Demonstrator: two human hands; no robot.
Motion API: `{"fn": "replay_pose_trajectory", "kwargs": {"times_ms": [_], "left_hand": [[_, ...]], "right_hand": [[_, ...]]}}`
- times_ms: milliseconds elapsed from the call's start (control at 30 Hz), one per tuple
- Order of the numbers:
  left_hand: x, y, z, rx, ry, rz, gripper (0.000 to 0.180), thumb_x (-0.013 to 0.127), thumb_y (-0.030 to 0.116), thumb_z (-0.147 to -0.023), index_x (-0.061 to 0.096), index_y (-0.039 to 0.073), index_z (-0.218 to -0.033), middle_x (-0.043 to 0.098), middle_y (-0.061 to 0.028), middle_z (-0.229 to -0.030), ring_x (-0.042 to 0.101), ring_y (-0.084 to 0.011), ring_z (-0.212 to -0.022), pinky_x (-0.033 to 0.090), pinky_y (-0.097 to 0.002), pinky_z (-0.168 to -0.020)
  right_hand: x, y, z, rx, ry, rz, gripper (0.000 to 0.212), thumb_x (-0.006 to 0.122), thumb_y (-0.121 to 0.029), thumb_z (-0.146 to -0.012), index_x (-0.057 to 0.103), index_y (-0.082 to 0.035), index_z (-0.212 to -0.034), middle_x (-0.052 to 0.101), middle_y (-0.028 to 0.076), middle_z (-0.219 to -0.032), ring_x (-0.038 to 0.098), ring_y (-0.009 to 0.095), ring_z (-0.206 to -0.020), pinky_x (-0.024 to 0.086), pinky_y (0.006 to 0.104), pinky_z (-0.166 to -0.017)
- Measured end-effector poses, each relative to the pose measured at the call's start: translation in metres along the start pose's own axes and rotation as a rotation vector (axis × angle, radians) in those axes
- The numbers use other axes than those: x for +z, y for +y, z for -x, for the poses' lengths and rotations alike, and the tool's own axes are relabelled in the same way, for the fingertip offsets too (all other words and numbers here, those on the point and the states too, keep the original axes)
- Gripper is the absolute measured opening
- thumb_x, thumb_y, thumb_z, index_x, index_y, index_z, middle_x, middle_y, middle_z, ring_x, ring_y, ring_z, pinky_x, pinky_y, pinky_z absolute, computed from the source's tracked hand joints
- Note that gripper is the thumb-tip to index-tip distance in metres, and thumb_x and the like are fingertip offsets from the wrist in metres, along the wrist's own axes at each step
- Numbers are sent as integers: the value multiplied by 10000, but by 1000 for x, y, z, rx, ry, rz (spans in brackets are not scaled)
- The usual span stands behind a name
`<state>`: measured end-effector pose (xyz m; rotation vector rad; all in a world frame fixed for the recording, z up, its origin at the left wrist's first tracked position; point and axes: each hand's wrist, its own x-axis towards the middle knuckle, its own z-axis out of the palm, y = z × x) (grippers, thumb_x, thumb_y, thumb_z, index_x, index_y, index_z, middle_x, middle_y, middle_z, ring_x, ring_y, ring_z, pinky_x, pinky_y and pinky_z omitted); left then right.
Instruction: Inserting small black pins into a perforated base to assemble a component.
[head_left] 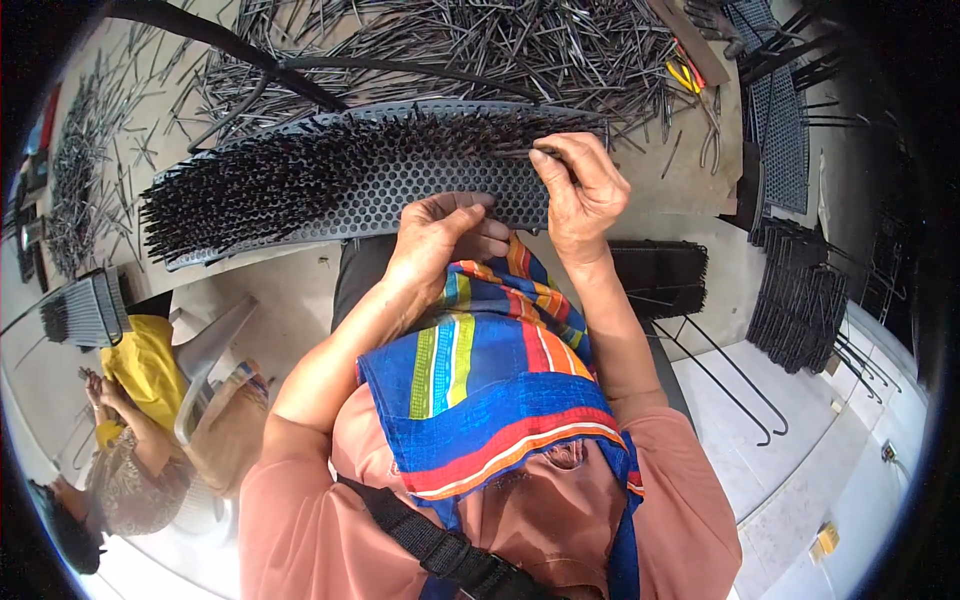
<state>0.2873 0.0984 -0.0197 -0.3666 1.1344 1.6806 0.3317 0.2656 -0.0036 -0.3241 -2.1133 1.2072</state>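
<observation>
Pale tiled floor [800, 480] beneath a worn beige worktable [690, 180] in daylight.

The single head-worn fisheye view looks steeply down from close above the person's chest, facing forward toward the workbench [690, 175] at twelve o'clock (straight edges bow near the rim), with floor [800, 470] at four o'clock and a seated co-worker [140, 440] at eight o'clock.

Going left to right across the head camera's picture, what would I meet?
Seated co-worker → left hand → right hand → stacked black grids. The perforated panel full of pins spans the middle, so it is left out of the order.
</observation>
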Motion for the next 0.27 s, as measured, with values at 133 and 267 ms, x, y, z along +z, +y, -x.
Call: {"fn": "replay_pose_trajectory", "kwargs": {"times_ms": [133,267], "left_hand": [[-3,-3,-2,21,-17,-18,237,542,69,-937,580,-74,-1122,698,-190,-852,696,-229,-684,586,-308,-629],[-6,-4,-3,25,-38,-33,246,554,76,-936,578,-72,-1131,696,-198,-857,696,-237,-680,586,-310,-644]], "right_hand": [[2,-1,1,-37,-32,45,101,717,36,-784,691,38,-881,643,76,-792,563,94,-657,442,226,-563],[4,2,1,14,-150,102,124,722,27,-786,699,28,-908,647,71,-801,572,98,-661,448,220,-571]]}}
